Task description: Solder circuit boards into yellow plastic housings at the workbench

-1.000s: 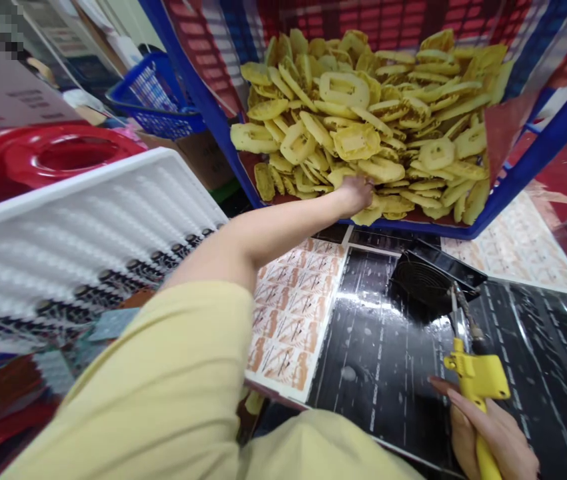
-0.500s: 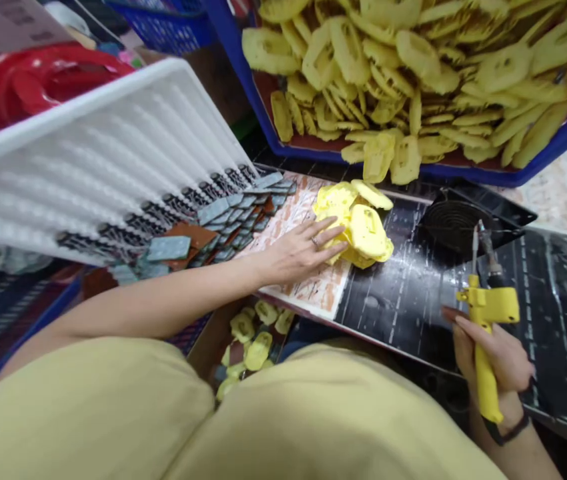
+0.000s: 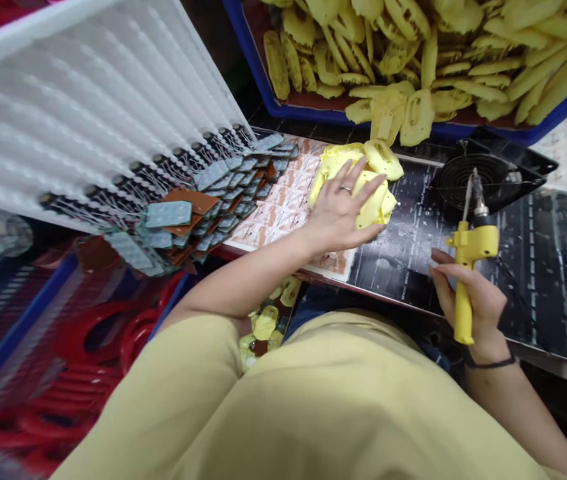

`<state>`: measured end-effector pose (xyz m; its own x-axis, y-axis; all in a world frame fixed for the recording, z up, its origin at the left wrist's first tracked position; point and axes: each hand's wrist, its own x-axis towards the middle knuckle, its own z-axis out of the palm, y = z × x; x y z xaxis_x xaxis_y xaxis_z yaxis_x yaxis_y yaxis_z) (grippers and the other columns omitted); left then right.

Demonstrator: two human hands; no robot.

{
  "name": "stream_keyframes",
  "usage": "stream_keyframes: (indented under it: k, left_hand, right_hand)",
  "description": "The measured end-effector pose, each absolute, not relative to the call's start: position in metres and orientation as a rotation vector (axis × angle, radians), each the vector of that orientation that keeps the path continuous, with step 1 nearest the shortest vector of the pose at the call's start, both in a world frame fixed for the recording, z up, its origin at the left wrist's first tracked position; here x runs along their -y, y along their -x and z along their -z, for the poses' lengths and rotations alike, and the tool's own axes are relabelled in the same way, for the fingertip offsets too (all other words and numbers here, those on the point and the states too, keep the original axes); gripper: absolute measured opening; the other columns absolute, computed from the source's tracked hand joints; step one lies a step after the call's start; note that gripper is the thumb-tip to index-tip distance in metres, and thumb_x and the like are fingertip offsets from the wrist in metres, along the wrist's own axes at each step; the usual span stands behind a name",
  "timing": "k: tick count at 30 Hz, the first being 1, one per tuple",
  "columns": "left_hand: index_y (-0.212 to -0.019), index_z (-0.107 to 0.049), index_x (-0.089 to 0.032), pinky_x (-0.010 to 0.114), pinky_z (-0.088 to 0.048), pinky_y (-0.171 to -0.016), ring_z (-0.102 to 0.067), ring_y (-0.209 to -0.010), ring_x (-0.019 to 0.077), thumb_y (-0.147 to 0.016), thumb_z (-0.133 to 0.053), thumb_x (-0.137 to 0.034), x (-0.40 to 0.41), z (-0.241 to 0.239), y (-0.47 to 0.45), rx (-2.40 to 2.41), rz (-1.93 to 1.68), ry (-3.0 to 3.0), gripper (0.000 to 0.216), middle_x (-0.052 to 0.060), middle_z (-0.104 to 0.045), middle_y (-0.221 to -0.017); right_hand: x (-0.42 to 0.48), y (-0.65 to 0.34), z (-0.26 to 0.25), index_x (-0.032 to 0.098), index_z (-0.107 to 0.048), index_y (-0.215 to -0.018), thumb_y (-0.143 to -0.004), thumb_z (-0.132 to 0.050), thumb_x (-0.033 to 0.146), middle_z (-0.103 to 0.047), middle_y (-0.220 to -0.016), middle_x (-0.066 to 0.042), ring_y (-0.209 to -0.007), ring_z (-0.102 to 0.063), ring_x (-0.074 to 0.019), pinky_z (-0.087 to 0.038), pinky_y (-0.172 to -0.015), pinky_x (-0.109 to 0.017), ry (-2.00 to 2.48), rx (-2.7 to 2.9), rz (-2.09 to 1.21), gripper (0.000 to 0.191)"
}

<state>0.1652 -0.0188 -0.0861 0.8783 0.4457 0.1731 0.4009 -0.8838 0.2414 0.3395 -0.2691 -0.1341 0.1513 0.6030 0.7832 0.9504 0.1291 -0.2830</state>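
My left hand [image 3: 338, 217], fingers spread, rests on a small pile of yellow plastic shells [image 3: 382, 160] at the middle of the bench. A ring is on one of its fingers. Farther right, my right hand [image 3: 478, 293] is wrapped round the handle of a yellow soldering gun [image 3: 478, 242], whose metal tip points away from me. Just beyond that tip sits a round black fan [image 3: 463, 177]. To the left of the pile lie several grey-blue rectangular pieces [image 3: 168, 214], heaped in overlapping rows with wires and dark round parts.
A white ribbed foam tray [image 3: 113, 87] leans at the left behind the wired pieces. At the back, a blue crate [image 3: 263, 80] is full of yellow shells. Red ring-shaped parts [image 3: 58, 407] lie in a bin at lower left. More shells [image 3: 266, 323] sit below the bench edge.
My left hand has moved farther over the yellow pile, with its fingers spread wider. The soldering gun stays in my right hand. The view has shifted downward, showing the red parts at lower left.
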Motion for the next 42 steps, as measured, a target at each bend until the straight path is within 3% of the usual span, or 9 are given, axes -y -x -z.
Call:
stream_keyframes:
  k: [8, 16, 21, 24, 26, 30, 33, 37, 42]
  left_hand:
    - [-0.178, -0.031, -0.026, 0.061, -0.029, -0.137, -0.034, -0.168, 0.0439, -0.095, -0.071, -0.070, -0.072, 0.098, -0.187, -0.426, -0.143, -2.811, 0.102, 0.020, -0.029, -0.184]
    - [-0.175, -0.036, -0.028, 0.063, -0.025, -0.140, -0.026, -0.172, 0.0399, -0.101, -0.063, -0.059, -0.053, 0.079, -0.156, -0.502, -0.446, -2.867, 0.084, 0.015, -0.039, -0.180]
    - [-0.181, -0.013, -0.029, 0.066, -0.043, -0.130, -0.043, -0.166, 0.0358, -0.108, -0.043, -0.029, 0.023, 0.088, -0.165, -0.587, -0.414, -2.615, 0.080, 0.012, -0.052, -0.174]
    - [-0.181, -0.011, -0.018, 0.057, -0.056, -0.122, -0.063, -0.151, 0.0247, -0.103, -0.026, -0.006, 0.066, 0.103, -0.185, -0.557, -0.124, -2.346, 0.081, 0.014, -0.064, -0.163]
    - [-0.180, -0.013, -0.013, 0.048, -0.056, -0.124, -0.058, -0.156, 0.0205, -0.100, -0.026, -0.003, 0.077, 0.107, -0.194, -0.532, -0.052, -2.318, 0.082, 0.017, -0.056, -0.171]
    - [-0.176, -0.032, -0.027, 0.059, -0.027, -0.141, -0.018, -0.177, 0.0275, -0.102, -0.045, -0.013, 0.037, 0.095, -0.199, -0.450, -0.234, -2.718, 0.077, 0.006, -0.021, -0.189]
    - [-0.169, -0.048, -0.025, 0.071, -0.012, -0.140, -0.026, -0.174, 0.0364, -0.100, -0.056, -0.017, -0.022, 0.090, -0.200, -0.503, -0.056, -2.893, 0.069, 0.010, -0.039, -0.182]
    - [-0.151, -0.067, -0.025, 0.067, -0.023, -0.138, -0.059, -0.151, 0.0351, -0.100, -0.063, -0.030, -0.078, 0.100, -0.200, -0.604, -0.133, -2.829, 0.051, 0.010, -0.072, -0.151]
    - [-0.133, -0.073, -0.025, 0.053, -0.047, -0.129, -0.071, -0.126, 0.0234, -0.106, -0.054, -0.072, -0.129, 0.095, -0.199, -0.622, -0.862, -2.511, 0.057, 0.004, -0.080, -0.133]
  right_hand:
    - [0.284, -0.343, 0.136, 0.026, -0.071, -0.107, -0.100, -0.078, 0.018, -0.086, -0.116, -0.003, -0.095, -0.085, -0.0210, -0.070, -0.084, -0.027, 1.624, 1.510, 0.464, 0.013]
    - [0.290, -0.344, 0.147, 0.026, -0.070, -0.105, -0.104, -0.073, 0.030, -0.086, -0.112, -0.005, -0.090, -0.085, -0.0201, -0.071, -0.080, -0.028, 1.746, 1.475, 0.424, 0.005]
    - [0.281, -0.339, 0.145, 0.027, -0.064, -0.111, -0.098, -0.083, 0.031, -0.083, -0.127, -0.007, -0.108, -0.083, -0.0229, -0.071, -0.093, -0.034, 1.600, 1.513, 0.424, 0.023]
    - [0.274, -0.334, 0.145, 0.029, -0.061, -0.118, -0.094, -0.089, 0.039, -0.079, -0.136, -0.010, -0.126, -0.078, -0.0269, -0.069, -0.103, -0.042, 1.567, 1.538, 0.290, 0.039]
    - [0.271, -0.332, 0.147, 0.029, -0.061, -0.120, -0.095, -0.087, 0.042, -0.079, -0.134, -0.010, -0.128, -0.077, -0.0275, -0.069, -0.103, -0.045, 1.587, 1.555, 0.194, 0.039]
    - [0.273, -0.334, 0.148, 0.029, -0.061, -0.117, -0.100, -0.080, 0.041, -0.082, -0.120, -0.007, -0.116, -0.081, -0.0265, -0.069, -0.098, -0.044, 1.672, 1.535, 0.139, 0.028]
    - [0.276, -0.340, 0.144, 0.029, -0.060, -0.117, -0.099, -0.075, 0.024, -0.082, -0.119, -0.005, -0.110, -0.082, -0.0235, -0.067, -0.094, -0.037, 1.708, 1.579, 0.227, 0.024]
    - [0.272, -0.349, 0.142, 0.029, -0.063, -0.121, -0.094, -0.063, 0.005, -0.081, -0.124, -0.003, -0.092, -0.080, -0.0180, -0.064, -0.083, -0.032, 1.635, 1.700, 0.256, 0.036]
    - [0.264, -0.356, 0.146, 0.027, -0.063, -0.119, -0.098, -0.061, 0.006, -0.079, -0.103, 0.000, -0.087, -0.076, -0.0190, -0.063, -0.090, -0.037, 1.628, 1.804, 0.251, 0.030]
